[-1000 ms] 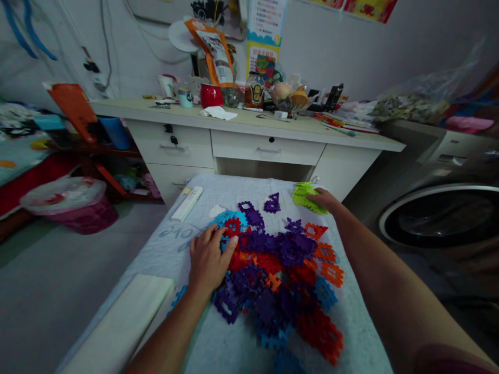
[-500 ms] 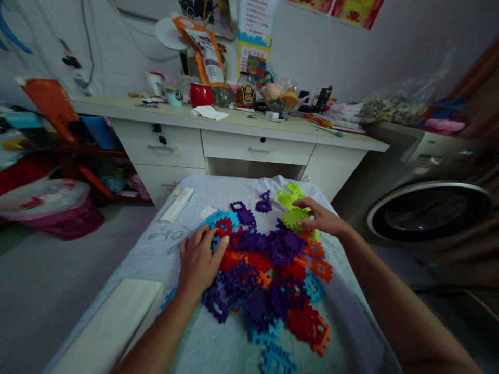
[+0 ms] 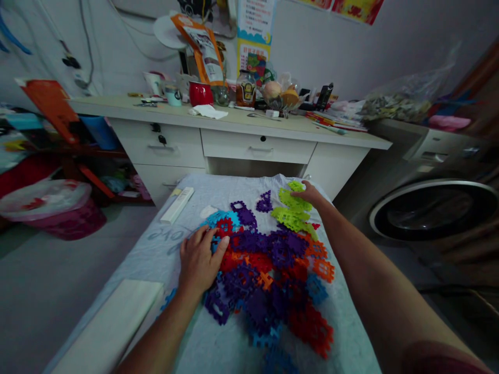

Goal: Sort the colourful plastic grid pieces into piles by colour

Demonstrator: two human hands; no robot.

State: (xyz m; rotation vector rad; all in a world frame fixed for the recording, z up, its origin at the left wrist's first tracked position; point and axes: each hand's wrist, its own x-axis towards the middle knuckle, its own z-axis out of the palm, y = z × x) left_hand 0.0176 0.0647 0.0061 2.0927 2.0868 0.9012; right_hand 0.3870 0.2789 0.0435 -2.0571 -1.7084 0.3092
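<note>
Lime-green toothed pieces (image 3: pixel 290 218) lie at the far right of the cloth-covered table (image 3: pixel 212 345). The person's right hand (image 3: pixel 307 192) touches their far end; whether its fingers grip one cannot be told. The left hand (image 3: pixel 199 257) rests open, fingers slightly spread, holding nothing visible, at the left edge of the heaped purple pieces (image 3: pixel 259 306), red pieces (image 3: pixel 312 327) and orange pieces (image 3: pixel 323 270). Blue pieces (image 3: pixel 226 218) lie just beyond its fingertips.
</note>
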